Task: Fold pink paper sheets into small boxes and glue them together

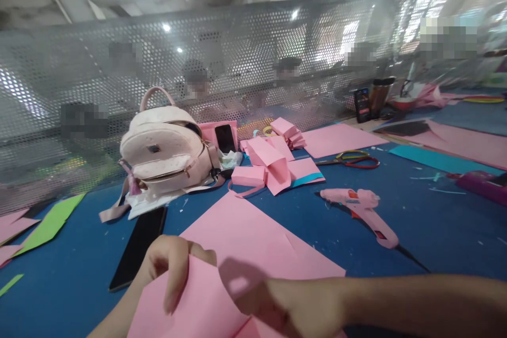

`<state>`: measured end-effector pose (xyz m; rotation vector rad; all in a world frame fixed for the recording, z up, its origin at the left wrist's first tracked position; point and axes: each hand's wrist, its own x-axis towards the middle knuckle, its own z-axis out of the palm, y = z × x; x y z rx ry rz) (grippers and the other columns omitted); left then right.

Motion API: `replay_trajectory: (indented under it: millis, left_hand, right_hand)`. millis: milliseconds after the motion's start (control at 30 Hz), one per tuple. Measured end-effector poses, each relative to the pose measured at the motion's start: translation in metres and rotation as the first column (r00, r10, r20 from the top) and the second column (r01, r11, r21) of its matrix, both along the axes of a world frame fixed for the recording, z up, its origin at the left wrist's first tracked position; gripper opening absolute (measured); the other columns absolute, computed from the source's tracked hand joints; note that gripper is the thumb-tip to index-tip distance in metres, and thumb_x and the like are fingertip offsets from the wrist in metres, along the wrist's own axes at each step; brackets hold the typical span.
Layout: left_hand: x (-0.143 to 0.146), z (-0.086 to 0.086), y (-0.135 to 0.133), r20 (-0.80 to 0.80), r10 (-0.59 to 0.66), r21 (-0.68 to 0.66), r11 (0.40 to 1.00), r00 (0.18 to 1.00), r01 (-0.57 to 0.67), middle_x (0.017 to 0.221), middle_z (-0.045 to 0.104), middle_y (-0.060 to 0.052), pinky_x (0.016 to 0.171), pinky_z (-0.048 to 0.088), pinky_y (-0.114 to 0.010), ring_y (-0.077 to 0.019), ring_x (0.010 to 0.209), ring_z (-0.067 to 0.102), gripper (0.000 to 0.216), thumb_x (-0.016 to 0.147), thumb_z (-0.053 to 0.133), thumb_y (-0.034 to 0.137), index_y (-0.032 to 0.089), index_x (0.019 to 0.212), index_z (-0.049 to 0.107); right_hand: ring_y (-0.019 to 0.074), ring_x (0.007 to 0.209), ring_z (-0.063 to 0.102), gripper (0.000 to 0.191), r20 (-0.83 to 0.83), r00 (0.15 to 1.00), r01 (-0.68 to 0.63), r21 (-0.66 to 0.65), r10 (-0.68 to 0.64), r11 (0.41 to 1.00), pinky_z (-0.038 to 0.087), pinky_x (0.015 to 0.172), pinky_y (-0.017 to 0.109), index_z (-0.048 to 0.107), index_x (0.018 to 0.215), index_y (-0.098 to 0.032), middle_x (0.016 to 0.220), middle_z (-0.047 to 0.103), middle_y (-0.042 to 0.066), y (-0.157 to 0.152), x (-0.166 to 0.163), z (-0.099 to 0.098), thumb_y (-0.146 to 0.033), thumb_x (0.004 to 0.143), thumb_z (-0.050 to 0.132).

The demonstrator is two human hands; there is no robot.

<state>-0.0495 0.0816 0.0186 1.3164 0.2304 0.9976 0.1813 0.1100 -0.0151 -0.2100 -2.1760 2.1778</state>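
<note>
My left hand (pixel 172 264) is closed on a folded piece of pink paper (pixel 190 301), with the thumb in front and the other fingers bent behind its edge. From the right, my right hand (pixel 289 303) reaches in and closes on the same paper near its curved fold. Its fingertips are shadowed and partly hidden by the paper. Under and beyond both hands lies a large flat pink sheet (pixel 245 227). A pink glue gun (pixel 362 208) rests on its side to the right, apart from my hands. Left of my left hand is a black phone (pixel 138 248).
A pale pink backpack (pixel 166 142) stands at the back left. Folded pink paper pieces (pixel 269 163), scissors (pixel 352 159) and a blue paper strip (pixel 443 158) lie farther off. At right is a purple tool (pixel 483 185). A perforated metal screen (pixel 237 58) divides the blue table (pixel 293 211); people sit behind it.
</note>
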Motion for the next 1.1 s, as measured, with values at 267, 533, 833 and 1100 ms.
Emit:
replay_trajectory:
  millis: [267, 533, 833, 1100]
  left_hand:
    - [-0.015, -0.012, 0.011, -0.087, 0.130, -0.081, 0.987, 0.988, -0.137, 0.055, 0.062, -0.008, 0.048, 0.040, -0.025, -0.0165, 0.051, 0.056, 0.056, 0.071, 0.079, 0.060, 0.017, 0.045, 0.053]
    - [-0.005, -0.026, 0.008, -0.152, 0.199, -0.216, 0.949, 0.968, -0.229, 0.072, 0.068, -0.009, 0.058, 0.041, -0.022, -0.0144, 0.063, 0.059, 0.041, 0.073, 0.085, 0.043, 0.012, 0.057, 0.063]
    - [0.003, -0.053, 0.009, -0.108, 0.220, -0.300, 0.923, 0.970, -0.242, 0.070, 0.068, -0.009, 0.060, 0.043, -0.024, -0.0162, 0.063, 0.059, 0.046, 0.069, 0.086, 0.047, 0.013, 0.055, 0.057]
    - [0.008, -0.044, 0.001, -0.099, 0.272, -0.395, 0.872, 0.957, -0.289, 0.067, 0.065, -0.007, 0.061, 0.041, -0.023, -0.0154, 0.064, 0.056, 0.045, 0.069, 0.087, 0.045, 0.014, 0.055, 0.058]
  right_hand:
    - [0.0071, 0.052, 0.055, 0.026, -0.139, 0.944, 0.213, -0.439, -0.300, 0.873, 0.042, 0.055, 0.018, 0.065, 0.102, -0.014, 0.073, 0.064, 0.000, 0.026, -0.004, 0.012, -0.036, 0.089, 0.065]
    - [0.0137, 0.070, 0.066, 0.036, -0.126, 0.926, 0.184, -0.672, -0.355, 0.717, 0.047, 0.066, 0.021, 0.071, 0.097, -0.006, 0.086, 0.072, 0.013, 0.051, 0.005, -0.004, -0.038, 0.082, 0.064]
    - [0.0097, 0.067, 0.062, 0.026, -0.078, 0.904, 0.316, -0.543, -0.421, 0.778, 0.036, 0.052, 0.017, 0.075, 0.094, -0.010, 0.085, 0.071, 0.009, 0.049, 0.002, -0.006, -0.028, 0.075, 0.080]
    - [0.0104, 0.062, 0.060, 0.036, -0.012, 0.903, 0.407, -0.299, -0.430, 0.863, 0.044, 0.056, 0.020, 0.071, 0.082, -0.011, 0.075, 0.068, 0.004, 0.050, 0.000, -0.011, -0.044, 0.073, 0.083]
